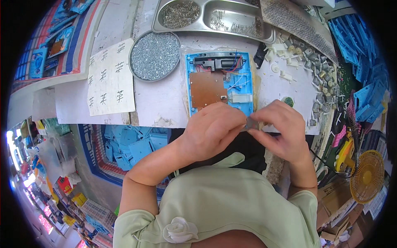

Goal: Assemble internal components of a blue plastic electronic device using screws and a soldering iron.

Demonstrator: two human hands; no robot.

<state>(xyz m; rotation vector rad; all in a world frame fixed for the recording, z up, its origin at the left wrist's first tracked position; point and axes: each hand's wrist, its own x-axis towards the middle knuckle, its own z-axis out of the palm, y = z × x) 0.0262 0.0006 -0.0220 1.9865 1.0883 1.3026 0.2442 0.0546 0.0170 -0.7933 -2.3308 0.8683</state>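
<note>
A light blue plastic housing (250,82) lies on the bench in front of me, its inside facing up. Fitted in it are a brown board (206,88), a black motor unit (217,63) with red and blue wires, and a white part (241,98). My left hand (213,128) is closed over the housing's near edge, fingers curled under. Beside it, the thumb and forefinger of my right hand (283,130) pinch a small greyish piece (251,123) at the near right corner. What my left fingers hold is hidden.
A round dish of small screws (154,56) and a paper with handwritten characters (111,78) lie left. Behind stands a metal tray (203,18) of springs and small parts. Small motors and white gears (320,78) cover the right. Blue housings (142,146) fill a crate below; a yellow fan (367,177) stands right.
</note>
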